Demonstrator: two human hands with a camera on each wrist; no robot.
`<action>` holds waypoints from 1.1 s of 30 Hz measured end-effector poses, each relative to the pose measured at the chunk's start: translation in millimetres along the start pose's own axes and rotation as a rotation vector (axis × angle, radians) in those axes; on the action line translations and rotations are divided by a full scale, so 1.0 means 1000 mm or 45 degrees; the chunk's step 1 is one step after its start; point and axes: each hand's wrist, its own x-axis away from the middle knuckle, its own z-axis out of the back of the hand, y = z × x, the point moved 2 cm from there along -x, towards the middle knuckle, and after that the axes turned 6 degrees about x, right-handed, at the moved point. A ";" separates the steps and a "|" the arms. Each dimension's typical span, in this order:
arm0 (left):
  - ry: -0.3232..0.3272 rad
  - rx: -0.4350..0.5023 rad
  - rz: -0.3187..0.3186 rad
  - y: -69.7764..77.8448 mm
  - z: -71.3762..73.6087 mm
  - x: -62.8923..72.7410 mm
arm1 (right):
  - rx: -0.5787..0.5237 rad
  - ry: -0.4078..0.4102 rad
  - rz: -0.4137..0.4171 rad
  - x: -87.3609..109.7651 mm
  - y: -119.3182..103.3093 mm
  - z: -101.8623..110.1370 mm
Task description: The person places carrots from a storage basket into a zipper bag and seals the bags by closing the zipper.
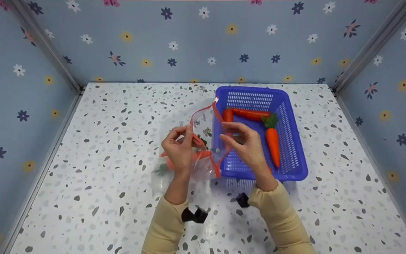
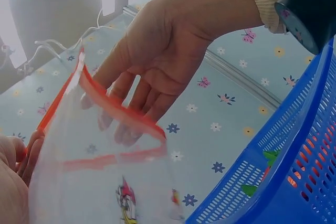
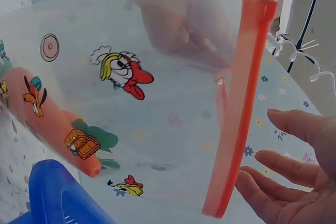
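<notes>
A clear zip bag (image 1: 206,116) with a red-orange zip edge and cartoon prints gapes between both hands. My left hand (image 1: 180,150) pinches the left side of its mouth between thumb and fingers. On the opposite side, my right hand (image 1: 248,146) has thumb and fingers apart, fingertips right at the zip edge in the right wrist view. Through the plastic shows an orange carrot (image 3: 58,124) with green leaves, low in the bag. Beside the bag stands a blue slotted basket (image 1: 296,141), its left rim partly behind the bag.
Inside the basket lie several carrots, one with leaves (image 1: 272,146) near its right wall. The speckled white table (image 1: 100,151) is bounded by flower-patterned panels at the back and sides. Black wrist cameras sit at both sleeves.
</notes>
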 end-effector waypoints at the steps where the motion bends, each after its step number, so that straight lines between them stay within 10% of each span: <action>1: -0.001 -0.001 0.010 0.003 -0.002 0.000 | 0.003 0.010 0.000 0.001 -0.002 0.002; 16: 0.035 -0.025 0.053 0.017 -0.010 0.004 | 0.098 0.067 -0.111 0.010 0.070 0.032; 24: 0.016 0.010 0.039 0.006 -0.005 0.004 | 0.122 -0.042 -0.400 0.014 0.109 0.053; 33: 0.054 -0.025 0.126 0.018 -0.012 0.004 | 0.279 -0.208 -0.494 0.016 0.133 0.069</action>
